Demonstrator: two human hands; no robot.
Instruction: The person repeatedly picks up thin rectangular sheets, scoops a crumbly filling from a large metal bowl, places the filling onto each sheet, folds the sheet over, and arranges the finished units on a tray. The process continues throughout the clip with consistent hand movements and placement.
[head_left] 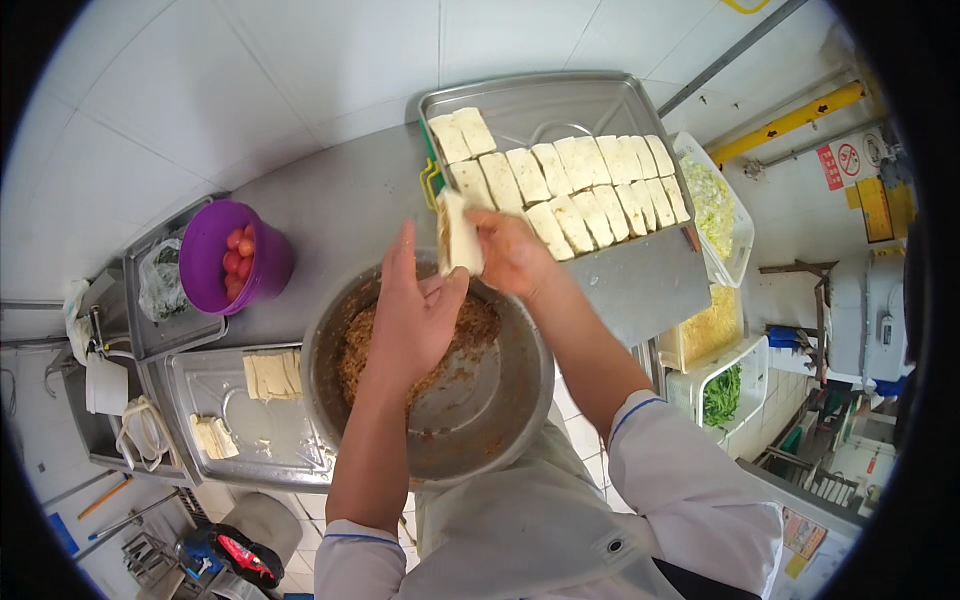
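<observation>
A pale stuffed tofu piece [461,240], with brown filling along its left edge, is held up above the rim of a large metal bowl [528,385]. My right hand [512,255] grips its right side. Beside the piece, my left hand [415,320] has its fingers stretched out and apart, with the thumb close to the tofu's lower end; whether it touches is unclear. Brown minced filling [365,345] lies in the bowl, partly hidden by my left hand and forearm. Beyond my hands, a metal tray [545,95] carries rows of similar tofu pieces [575,165].
At left, a lower tray [290,435] holds stacked tofu slices [272,375]. Behind it stands a purple bucket [215,265] of tomatoes. On the right are white bins of chopped pale vegetable [708,200] and greens [722,395], with a yellowish tub [710,325] between them.
</observation>
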